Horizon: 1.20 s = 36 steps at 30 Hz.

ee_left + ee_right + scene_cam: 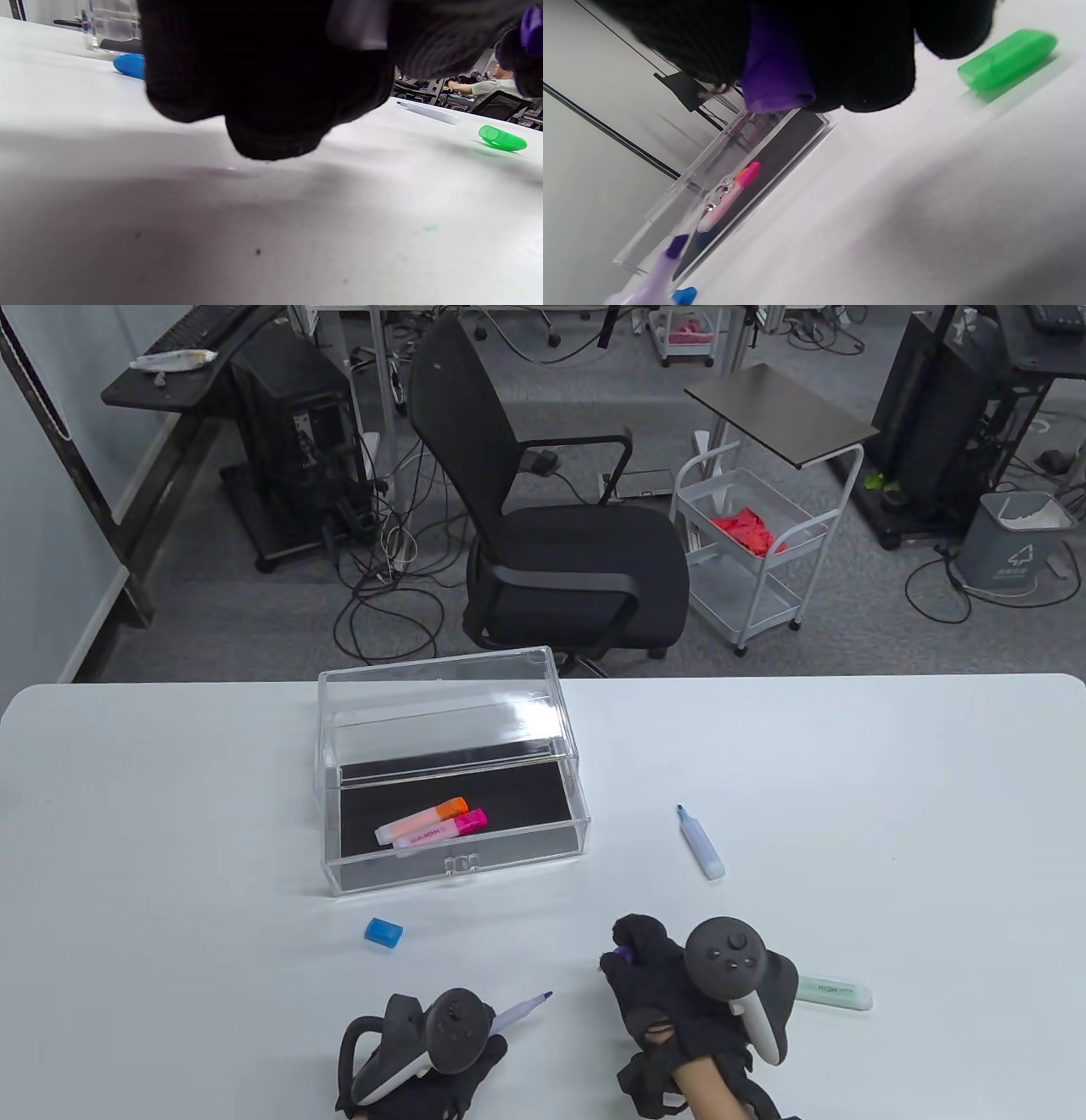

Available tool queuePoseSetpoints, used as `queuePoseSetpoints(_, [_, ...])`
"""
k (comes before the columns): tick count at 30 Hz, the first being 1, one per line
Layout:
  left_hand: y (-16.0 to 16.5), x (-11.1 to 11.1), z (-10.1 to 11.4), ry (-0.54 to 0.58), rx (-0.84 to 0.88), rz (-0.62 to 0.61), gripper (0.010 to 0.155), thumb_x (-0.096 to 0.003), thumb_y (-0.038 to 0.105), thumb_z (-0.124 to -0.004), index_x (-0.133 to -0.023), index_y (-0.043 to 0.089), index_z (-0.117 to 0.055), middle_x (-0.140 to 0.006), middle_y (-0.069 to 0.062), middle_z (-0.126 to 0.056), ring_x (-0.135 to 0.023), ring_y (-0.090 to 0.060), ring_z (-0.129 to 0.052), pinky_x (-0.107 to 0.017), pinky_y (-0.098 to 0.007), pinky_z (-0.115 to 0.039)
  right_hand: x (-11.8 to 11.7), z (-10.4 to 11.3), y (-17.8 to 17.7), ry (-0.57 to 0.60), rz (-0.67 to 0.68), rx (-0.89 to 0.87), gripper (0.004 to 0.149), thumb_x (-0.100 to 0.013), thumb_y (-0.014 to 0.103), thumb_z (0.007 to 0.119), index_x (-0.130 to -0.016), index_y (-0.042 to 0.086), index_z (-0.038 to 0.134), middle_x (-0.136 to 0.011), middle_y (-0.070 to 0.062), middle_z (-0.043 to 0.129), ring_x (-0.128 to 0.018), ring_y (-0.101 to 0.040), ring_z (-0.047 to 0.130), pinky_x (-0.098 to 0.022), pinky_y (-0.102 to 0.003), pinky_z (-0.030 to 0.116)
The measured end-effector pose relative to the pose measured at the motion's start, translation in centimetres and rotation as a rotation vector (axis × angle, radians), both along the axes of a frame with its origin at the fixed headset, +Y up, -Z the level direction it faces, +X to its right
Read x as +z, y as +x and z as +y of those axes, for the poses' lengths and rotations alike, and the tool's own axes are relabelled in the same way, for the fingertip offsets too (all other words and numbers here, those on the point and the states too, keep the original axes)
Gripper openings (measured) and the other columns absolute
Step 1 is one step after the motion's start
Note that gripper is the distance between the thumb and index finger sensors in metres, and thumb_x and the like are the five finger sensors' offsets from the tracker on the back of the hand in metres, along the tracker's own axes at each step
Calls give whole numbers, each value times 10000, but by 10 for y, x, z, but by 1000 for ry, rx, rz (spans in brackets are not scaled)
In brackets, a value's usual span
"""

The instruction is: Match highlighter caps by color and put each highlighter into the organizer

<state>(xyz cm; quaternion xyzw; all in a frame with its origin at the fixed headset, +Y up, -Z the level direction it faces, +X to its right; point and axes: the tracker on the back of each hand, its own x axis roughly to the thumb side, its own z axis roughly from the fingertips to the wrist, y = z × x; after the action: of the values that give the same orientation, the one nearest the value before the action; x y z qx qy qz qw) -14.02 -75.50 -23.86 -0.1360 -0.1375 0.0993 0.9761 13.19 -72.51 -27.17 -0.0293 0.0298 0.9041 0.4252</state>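
Observation:
My left hand (462,1056) grips an uncapped purple highlighter (522,1011) near the table's front edge, its tip pointing right and away from me. My right hand (638,954) pinches the purple cap (774,80) a short way right of that tip. An uncapped blue highlighter (702,842) lies further back on the right, and its blue cap (383,931) lies in front of the organizer. A pale green highlighter (836,991) sticks out from behind the right tracker. The green cap (1007,59) lies by my right hand, hidden in the table view. The clear organizer (450,848) holds an orange highlighter (424,817) and a pink highlighter (445,829).
The organizer's drawer is pulled out toward me, its black floor showing. The white table (891,780) stretches to both sides. A black office chair (551,526) and a white cart (751,551) stand beyond the far edge.

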Motion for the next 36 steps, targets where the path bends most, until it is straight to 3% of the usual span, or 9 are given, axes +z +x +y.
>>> queuePoseSetpoints(12, [5,2,1,3,43,-21,565,-424,598,-659,-898,302,-741,-595,160,-938,-334,-75,-1073,-353,-320,-930,10,-26,-9,28,-22,-310,489,-401,375,874,-830,188,732,-718,-130,982,-581,-349,1011,-515,-598,741])
queuePoseSetpoints(28, [7,1,-1,18,121,-28,567,-421,606,-644,-889,302,-744,-575,163,-940,-307,-71,-1069,-333,-315,-931,18,-30,-29,45,41,-340,490,-408,374,851,-840,193,707,-742,-131,964,-603,-352,999,-525,-598,731])
queuePoseSetpoints(36, [7,6,2,60,155,-61,567,-413,607,-644,-879,303,-752,-562,159,-941,-297,-81,-1062,-326,-323,-926,16,-34,-35,16,193,-407,427,-432,399,797,-819,228,742,-717,-128,937,-601,-378,920,-543,-608,658])
